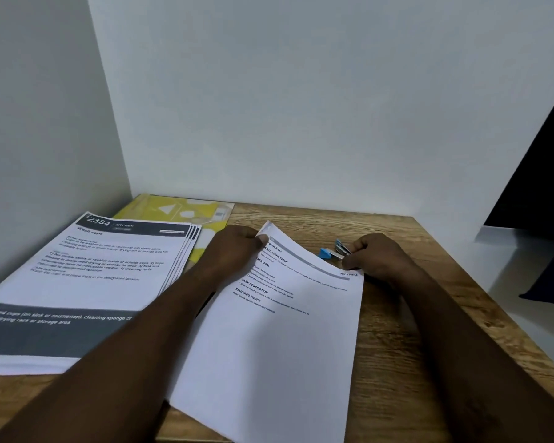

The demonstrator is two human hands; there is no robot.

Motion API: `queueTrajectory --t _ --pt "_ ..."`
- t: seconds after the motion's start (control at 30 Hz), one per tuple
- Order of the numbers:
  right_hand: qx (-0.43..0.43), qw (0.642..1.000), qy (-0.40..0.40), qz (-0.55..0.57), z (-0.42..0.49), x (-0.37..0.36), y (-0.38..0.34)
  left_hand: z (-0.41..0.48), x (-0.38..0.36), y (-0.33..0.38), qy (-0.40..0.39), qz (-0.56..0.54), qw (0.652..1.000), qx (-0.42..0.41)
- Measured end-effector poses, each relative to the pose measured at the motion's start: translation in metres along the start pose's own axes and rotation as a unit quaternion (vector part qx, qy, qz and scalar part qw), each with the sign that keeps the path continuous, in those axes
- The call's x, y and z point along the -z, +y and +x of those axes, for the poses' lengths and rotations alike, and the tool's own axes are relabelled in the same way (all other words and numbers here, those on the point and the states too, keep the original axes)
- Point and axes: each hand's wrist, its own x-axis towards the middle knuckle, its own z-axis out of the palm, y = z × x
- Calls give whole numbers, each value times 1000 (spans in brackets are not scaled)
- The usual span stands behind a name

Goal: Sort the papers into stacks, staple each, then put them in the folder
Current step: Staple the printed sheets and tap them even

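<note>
A white paper stack (279, 340) with printed headings lies tilted in the middle of the wooden table (397, 346). My left hand (234, 247) pinches its top left corner, which is lifted off the table. At the stack's top right corner, my right hand (378, 254) grips a small blue stapler (335, 251). Another paper stack (87, 276), with a dark "2384 Kitchen" header, lies fanned at the left. A yellow folder (179, 212) sits behind it against the wall, partly covered.
White walls close the table's back and left sides. A dark object (547, 193) stands past the table's right edge, above a white surface (531, 266). Bare wood shows right of the middle stack.
</note>
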Motion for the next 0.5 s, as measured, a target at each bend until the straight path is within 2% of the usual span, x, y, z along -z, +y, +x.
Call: queueTrajectory --t 0.17,0.33,0.5 --pt "-3 1000 -8 13 -2 -2 -4 2 2 -2 22 12 1000 -13" --pt "49 998 29 7 -12 -4 -6 3 3 -5 63 -51 997 5" --pt "70 989 79 102 -13 -1 0 2 6 -4 68 -65 995 14"
